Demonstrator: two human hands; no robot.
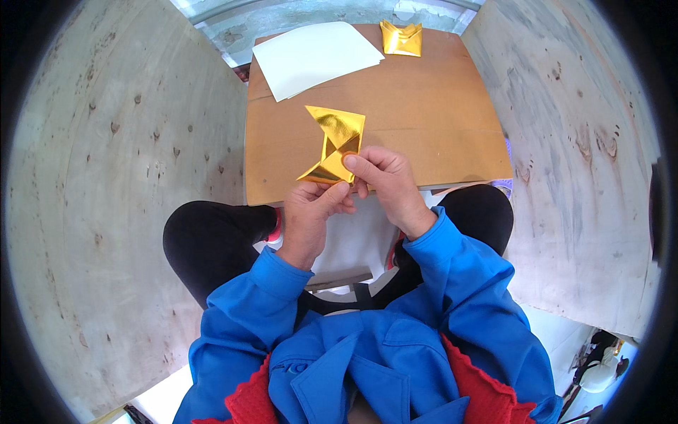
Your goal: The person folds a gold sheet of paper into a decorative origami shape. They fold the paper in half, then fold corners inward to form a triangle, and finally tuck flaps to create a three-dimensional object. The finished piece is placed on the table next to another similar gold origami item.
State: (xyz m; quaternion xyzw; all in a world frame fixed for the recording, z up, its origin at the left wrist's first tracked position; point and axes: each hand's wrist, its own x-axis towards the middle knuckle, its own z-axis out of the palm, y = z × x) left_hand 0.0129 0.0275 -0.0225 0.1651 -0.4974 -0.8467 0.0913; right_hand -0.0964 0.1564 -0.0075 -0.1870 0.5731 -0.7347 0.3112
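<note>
A sheet of shiny gold foil paper (339, 127), folded into pointed flaps, is held up over the near edge of the wooden table. My left hand (318, 209) pinches its bottom edge, the thumb in front and the fingers partly hidden behind. Higher up on the right, my right hand (384, 175) grips the lower right part, its thumb pressed flat on the foil. One flap points to the upper left, another to the lower left. A second folded gold foil piece (402, 42) lies at the table's far right.
White paper sheets (318, 58) lie stacked at the far left of the brown wooden table (439, 111). Tall wooden panels (132, 159) (572, 132) stand on both sides. My knees, in black trousers, are at the table's near edge.
</note>
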